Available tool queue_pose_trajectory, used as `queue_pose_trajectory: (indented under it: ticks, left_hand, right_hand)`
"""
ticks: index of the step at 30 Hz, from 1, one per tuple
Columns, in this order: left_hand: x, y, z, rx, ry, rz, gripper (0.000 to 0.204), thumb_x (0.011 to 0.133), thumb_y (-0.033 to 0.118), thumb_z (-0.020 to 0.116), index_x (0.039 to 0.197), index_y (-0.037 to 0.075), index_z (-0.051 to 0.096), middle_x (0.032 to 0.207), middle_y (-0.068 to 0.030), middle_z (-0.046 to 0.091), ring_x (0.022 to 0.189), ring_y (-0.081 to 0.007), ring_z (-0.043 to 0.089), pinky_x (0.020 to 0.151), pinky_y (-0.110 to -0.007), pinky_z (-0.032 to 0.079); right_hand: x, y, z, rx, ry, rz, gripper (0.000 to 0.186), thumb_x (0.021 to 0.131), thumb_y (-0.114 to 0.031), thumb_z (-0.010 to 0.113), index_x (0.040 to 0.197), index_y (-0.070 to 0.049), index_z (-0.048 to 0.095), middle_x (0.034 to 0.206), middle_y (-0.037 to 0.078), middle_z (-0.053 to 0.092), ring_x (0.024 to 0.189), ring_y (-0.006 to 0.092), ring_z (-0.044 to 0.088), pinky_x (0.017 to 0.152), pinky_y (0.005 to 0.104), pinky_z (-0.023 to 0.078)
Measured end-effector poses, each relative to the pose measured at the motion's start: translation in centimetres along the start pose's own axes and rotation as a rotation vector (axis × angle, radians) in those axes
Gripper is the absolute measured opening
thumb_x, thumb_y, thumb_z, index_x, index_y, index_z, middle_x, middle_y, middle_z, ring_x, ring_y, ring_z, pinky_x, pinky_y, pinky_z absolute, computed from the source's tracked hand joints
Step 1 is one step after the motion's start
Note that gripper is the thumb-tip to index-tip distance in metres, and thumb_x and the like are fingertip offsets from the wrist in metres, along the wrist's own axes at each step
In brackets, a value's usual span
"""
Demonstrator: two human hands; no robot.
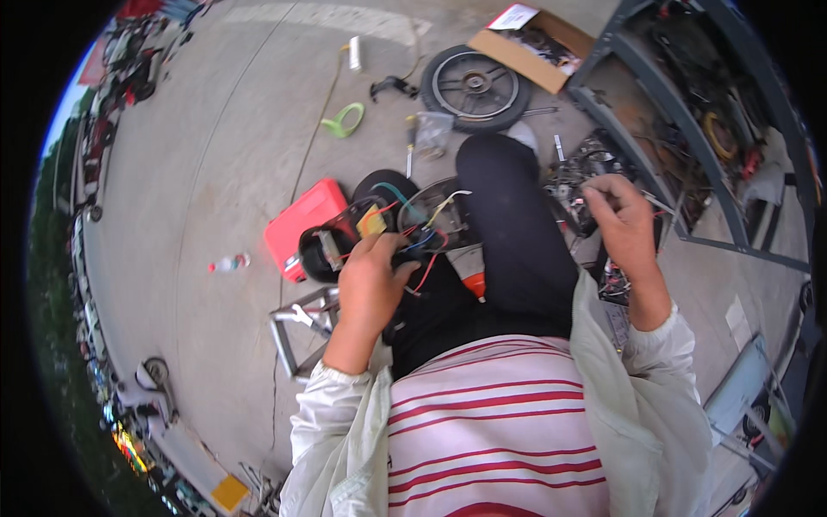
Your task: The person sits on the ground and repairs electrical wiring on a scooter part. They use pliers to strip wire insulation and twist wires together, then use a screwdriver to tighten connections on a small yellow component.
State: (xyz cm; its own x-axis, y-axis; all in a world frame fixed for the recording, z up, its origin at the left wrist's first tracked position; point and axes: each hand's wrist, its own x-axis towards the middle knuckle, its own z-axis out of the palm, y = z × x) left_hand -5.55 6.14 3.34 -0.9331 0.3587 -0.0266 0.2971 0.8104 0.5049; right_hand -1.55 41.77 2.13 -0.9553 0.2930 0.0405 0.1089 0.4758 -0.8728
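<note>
My left hand [369,280] is closed around a bunch of coloured wires [428,237], red, blue, yellow and green, beside my bent leg. The wires run from a dark rounded housing [320,252], part of a vehicle by its look, with a yellow label [372,221] near the fingers. What lies under the palm is hidden. Right of my knee, my right hand [622,222] is raised with its fingers curled toward the thumb. Whether anything small is pinched there cannot be made out. Below that hand lies a heap of dark metal parts and tools [586,172].
A red case [301,222] and a metal frame stool [289,345] with a wrench [308,319] are at the left. Ahead lie a screwdriver [410,142], a green tape ring [345,121], a wheel [475,84] and a cardboard box [525,59]. A grey metal shelf [698,185] stands right.
</note>
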Motion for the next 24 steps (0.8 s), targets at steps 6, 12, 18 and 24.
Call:
queue_pose_trajectory:
  ticks: [6, 12, 18, 24]
  left_hand:
    - [-0.7, 1.0, -0.5, -0.054, 0.122, -0.022, 0.038, 0.073, 0.001, 0.081, 0.109, 0.002, 0.067, 0.097, -0.0138, 0.067, 0.091, -0.0329, 0.066, 0.079, -0.038, 0.053]
    - [-1.4, 0.0, 0.0, -0.086, 0.225, -0.115, 0.031, 0.08, 0.002, 0.079, 0.109, 0.002, 0.067, 0.089, -0.0093, 0.062, 0.079, -0.02, 0.061, 0.071, -0.031, 0.051]
    - [-2.2, 0.6, -0.4, -0.217, 0.248, -0.179, 0.015, 0.087, 0.006, 0.075, 0.1, 0.001, 0.072, 0.081, -0.0117, 0.066, 0.067, -0.0214, 0.062, 0.064, -0.031, 0.051]
    - [-3.1, -0.2, 0.3, -0.435, 0.49, -0.295, 0.012, 0.096, 0.009, 0.069, 0.101, -0.001, 0.071, 0.079, -0.0047, 0.066, 0.066, -0.0079, 0.055, 0.06, -0.026, 0.046]
  right_hand:
    - [0.0, -0.6, 0.9, 0.08, -0.061, 0.089, 0.012, 0.094, -0.009, 0.067, 0.098, 0.002, 0.07, 0.08, -0.001, 0.059, 0.064, 0.0035, 0.049, 0.059, 0.0223, 0.041]
    - [0.5, -0.7, 1.4, 0.156, -0.092, 0.09, 0.012, 0.094, -0.009, 0.067, 0.098, 0.002, 0.069, 0.081, -0.001, 0.06, 0.066, 0.0034, 0.049, 0.06, 0.0219, 0.041]
    - [0.1, -2.1, 2.4, 0.097, -0.161, 0.048, 0.009, 0.093, -0.007, 0.068, 0.098, 0.001, 0.07, 0.083, 0.001, 0.063, 0.07, 0.0054, 0.053, 0.064, 0.023, 0.045]
    - [-0.1, -4.1, 4.8, 0.061, -0.29, -0.092, 0.009, 0.089, -0.007, 0.07, 0.097, -0.002, 0.07, 0.085, 0.007, 0.065, 0.073, 0.0151, 0.062, 0.067, 0.0291, 0.049]
